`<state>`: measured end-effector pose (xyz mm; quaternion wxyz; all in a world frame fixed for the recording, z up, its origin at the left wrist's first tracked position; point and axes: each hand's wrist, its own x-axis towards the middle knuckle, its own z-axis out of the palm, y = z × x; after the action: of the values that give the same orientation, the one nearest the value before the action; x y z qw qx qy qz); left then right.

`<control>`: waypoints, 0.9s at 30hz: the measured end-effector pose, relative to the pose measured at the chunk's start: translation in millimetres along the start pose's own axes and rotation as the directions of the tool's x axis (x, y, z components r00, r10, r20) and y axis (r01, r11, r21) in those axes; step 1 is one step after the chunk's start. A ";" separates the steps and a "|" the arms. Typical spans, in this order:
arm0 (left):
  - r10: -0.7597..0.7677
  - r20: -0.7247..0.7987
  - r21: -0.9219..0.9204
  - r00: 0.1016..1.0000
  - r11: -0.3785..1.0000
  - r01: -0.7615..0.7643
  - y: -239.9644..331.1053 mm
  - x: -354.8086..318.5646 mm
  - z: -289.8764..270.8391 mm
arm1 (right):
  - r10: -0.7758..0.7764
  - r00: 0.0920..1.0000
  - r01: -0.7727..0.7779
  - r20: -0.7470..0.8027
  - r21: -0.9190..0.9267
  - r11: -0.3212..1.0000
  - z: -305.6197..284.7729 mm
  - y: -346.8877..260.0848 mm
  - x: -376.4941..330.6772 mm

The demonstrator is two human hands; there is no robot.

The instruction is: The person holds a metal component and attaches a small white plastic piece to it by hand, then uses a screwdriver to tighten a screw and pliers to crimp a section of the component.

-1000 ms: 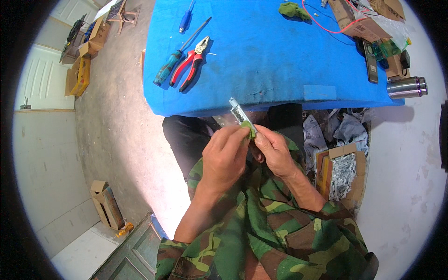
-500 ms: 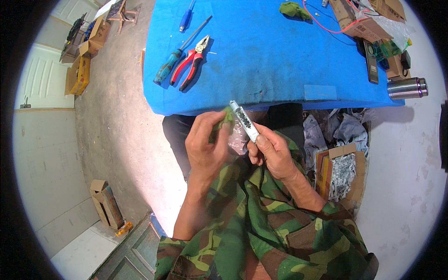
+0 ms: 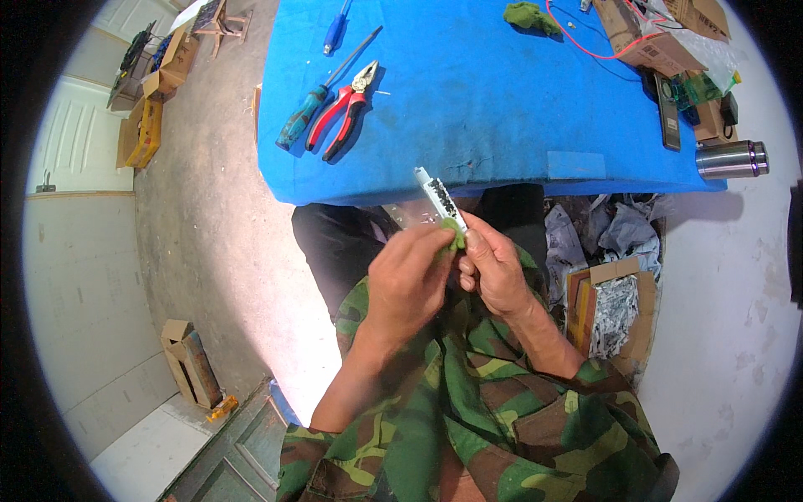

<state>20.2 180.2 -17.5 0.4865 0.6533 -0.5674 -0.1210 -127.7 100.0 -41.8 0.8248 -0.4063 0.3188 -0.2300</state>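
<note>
A slim silver-white bar (image 3: pixel 438 194) with a speckled black strip along its face sticks up at a slant above my lap. My right hand (image 3: pixel 497 266) grips its lower end between thumb and fingers. My left hand (image 3: pixel 410 266) pinches a small green cloth (image 3: pixel 454 231), which touches the bar just above my right thumb. Part of the cloth is hidden behind the left fingers. Beyond my hands, on the blue-covered table (image 3: pixel 468 109), lie red-handled pliers (image 3: pixel 339 117) and a teal-handled screwdriver (image 3: pixel 305 115).
A blue screwdriver (image 3: pixel 335 33) and another green cloth (image 3: pixel 531 17) lie farther back. On the right are a steel flask (image 3: pixel 730 159), a phone (image 3: pixel 669 121) and cardboard boxes (image 3: pixel 644 42). Below the table's right side stands a carton of crumpled silvery scraps (image 3: pixel 615 314).
My left hand has moved right and down with the green cloth, from beside the bar's upper end to its lower part. My right hand keeps its hold, and the bar has shifted slightly.
</note>
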 end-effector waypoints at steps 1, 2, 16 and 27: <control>0.005 -0.004 0.013 1.000 1.000 -0.004 1.7 -1.2 0.9 | 0.008 1.000 -0.008 -0.010 0.004 1.000 1.5 -1.9 -0.4; 0.009 -0.006 0.026 1.000 1.000 -0.009 4.3 -1.3 1.4 | 0.017 1.000 -0.017 -0.020 0.009 1.000 2.7 -3.9 -1.0; -0.070 -0.125 0.099 0.990 0.992 0.082 -6.6 19.2 -8.2 | 0.013 0.997 -0.012 0.079 -0.018 1.000 1.0 1.3 -8.6; 0.014 -0.003 0.089 1.000 0.996 -0.013 14.7 0.4 2.5 | 0.024 0.999 -0.025 -0.021 -0.057 0.998 -7.0 2.5 -0.8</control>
<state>9.4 180.3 -7.2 0.4588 0.6706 -0.5757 -0.0913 -133.0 98.3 -46.8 0.8123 -0.4236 0.3385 -0.2146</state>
